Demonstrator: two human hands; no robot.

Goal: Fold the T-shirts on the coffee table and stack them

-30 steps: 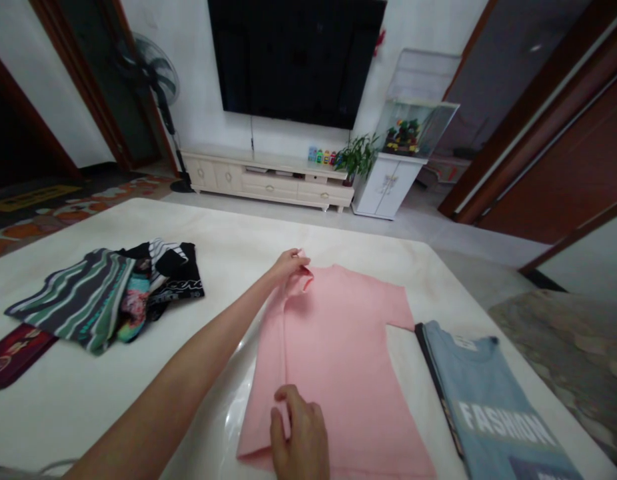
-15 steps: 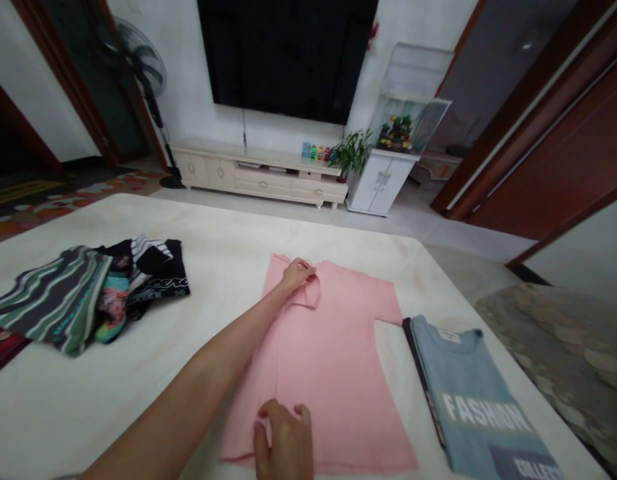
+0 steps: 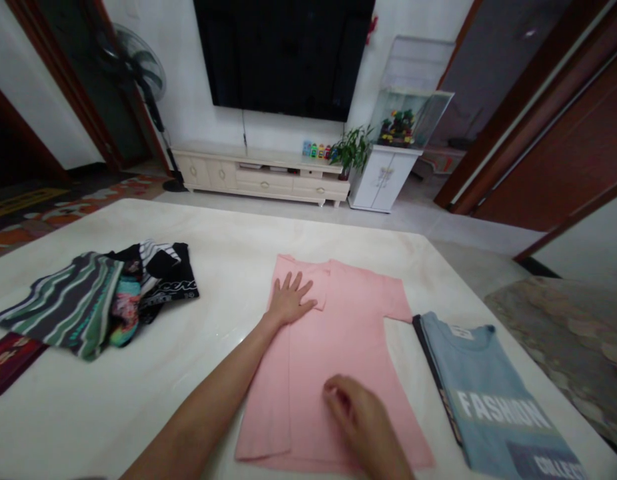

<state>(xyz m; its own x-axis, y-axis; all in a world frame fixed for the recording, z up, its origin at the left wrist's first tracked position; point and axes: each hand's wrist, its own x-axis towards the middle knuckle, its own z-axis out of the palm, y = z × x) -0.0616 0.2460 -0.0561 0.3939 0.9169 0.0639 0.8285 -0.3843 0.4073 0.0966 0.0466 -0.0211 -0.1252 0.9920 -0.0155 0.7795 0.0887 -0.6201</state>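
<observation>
A pink T-shirt (image 3: 338,347) lies spread on the table, its left side folded inward in a long strip and that sleeve turned back over it. My left hand (image 3: 290,301) rests flat on the folded sleeve near the shoulder, fingers spread. Over the lower middle of the shirt hovers my right hand (image 3: 363,417), its fingers curled in toward the thumb, with nothing visible in them. To the right is a folded blue-grey T-shirt (image 3: 488,373) with "FASHION" lettering, lying on a dark folded garment (image 3: 438,380).
The pale table (image 3: 188,360) extends on both sides. At its left lie a striped garment (image 3: 73,307), a black garment (image 3: 171,287) with white lettering, and a dark red item (image 3: 13,360). Beyond stand a fan (image 3: 138,67), a low cabinet (image 3: 258,177) and a fish tank (image 3: 406,123).
My left hand has gone from gripping the sleeve's edge to lying flat on it, and the sleeve now lies smoother. My right hand has moved right, away from the fold.
</observation>
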